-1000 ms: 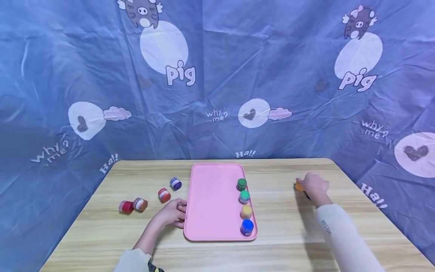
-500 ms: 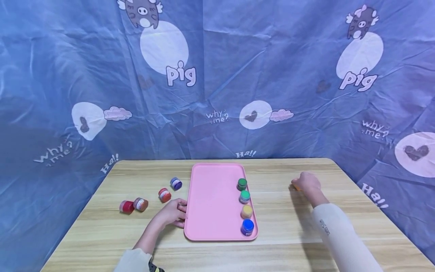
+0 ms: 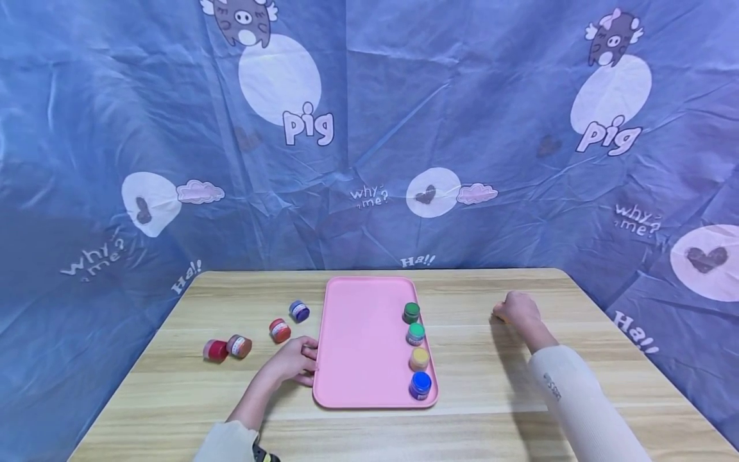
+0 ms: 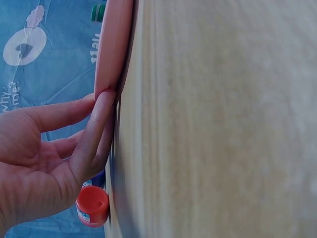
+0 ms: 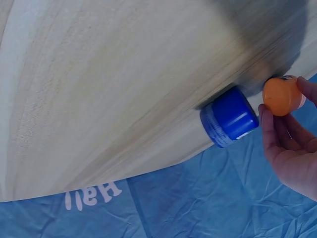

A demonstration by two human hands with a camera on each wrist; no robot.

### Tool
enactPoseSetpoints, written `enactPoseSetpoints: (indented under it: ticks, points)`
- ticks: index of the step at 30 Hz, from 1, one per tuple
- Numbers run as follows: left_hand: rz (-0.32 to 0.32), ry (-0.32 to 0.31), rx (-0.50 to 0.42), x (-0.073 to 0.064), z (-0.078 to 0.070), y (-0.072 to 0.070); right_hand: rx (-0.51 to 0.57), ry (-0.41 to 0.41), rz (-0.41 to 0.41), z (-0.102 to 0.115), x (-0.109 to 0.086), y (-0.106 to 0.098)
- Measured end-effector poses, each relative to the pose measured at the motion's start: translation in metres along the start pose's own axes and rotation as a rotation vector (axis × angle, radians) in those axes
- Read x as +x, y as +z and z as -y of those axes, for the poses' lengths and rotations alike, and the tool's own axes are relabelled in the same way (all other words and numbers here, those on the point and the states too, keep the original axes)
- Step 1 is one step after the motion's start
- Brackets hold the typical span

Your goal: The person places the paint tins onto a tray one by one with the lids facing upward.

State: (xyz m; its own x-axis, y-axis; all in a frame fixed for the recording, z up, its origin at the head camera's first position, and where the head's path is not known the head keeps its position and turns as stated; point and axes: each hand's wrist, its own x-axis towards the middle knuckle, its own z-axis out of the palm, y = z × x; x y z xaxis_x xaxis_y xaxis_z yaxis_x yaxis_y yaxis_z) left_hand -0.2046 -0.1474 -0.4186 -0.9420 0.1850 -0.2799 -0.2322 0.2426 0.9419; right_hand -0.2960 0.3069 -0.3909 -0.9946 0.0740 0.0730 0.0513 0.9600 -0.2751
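In the head view my left hand [image 3: 291, 362] is at the left side of a pink tray [image 3: 364, 346]. Thumb and fingertips pinch its rim in the left wrist view. Far to the right, my right hand [image 3: 521, 312] holds a small orange paint jar [image 5: 281, 96] between thumb and fingers. A blue paint jar [image 5: 229, 117] lies beside it on the table; the hand hides that jar from the head camera. Along the tray's right edge stand a dark green jar [image 3: 411, 312], a light green jar [image 3: 415, 333], a yellow jar [image 3: 419, 359] and a blue jar [image 3: 420, 385].
Left of the tray, a purple jar [image 3: 299, 311], an orange-red jar [image 3: 280, 330], a brown jar [image 3: 239, 346] and a crimson jar [image 3: 215, 350] lie on the wooden table [image 3: 462, 423]. Blue printed cloth [image 3: 369, 128] hangs behind and around the table.
My right hand has shifted a little to the left with the orange jar. My left hand and the tray have stayed in place.
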Motion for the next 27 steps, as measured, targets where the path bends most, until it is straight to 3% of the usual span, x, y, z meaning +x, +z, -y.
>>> enactPoseSetpoints:
  ticks: [8,17,27]
  points:
    - [0.003,0.003,-0.001,0.001,0.002,0.0,0.06,-0.056,-0.03,0.019,0.003,-0.003]
    - [-0.007,0.002,0.017,0.003,0.003,0.001,0.071,-0.163,-0.15,0.051,0.009,-0.002]
    - [-0.013,-0.004,0.012,0.002,0.002,0.001,0.114,-0.178,-0.121,0.08,0.02,0.01]
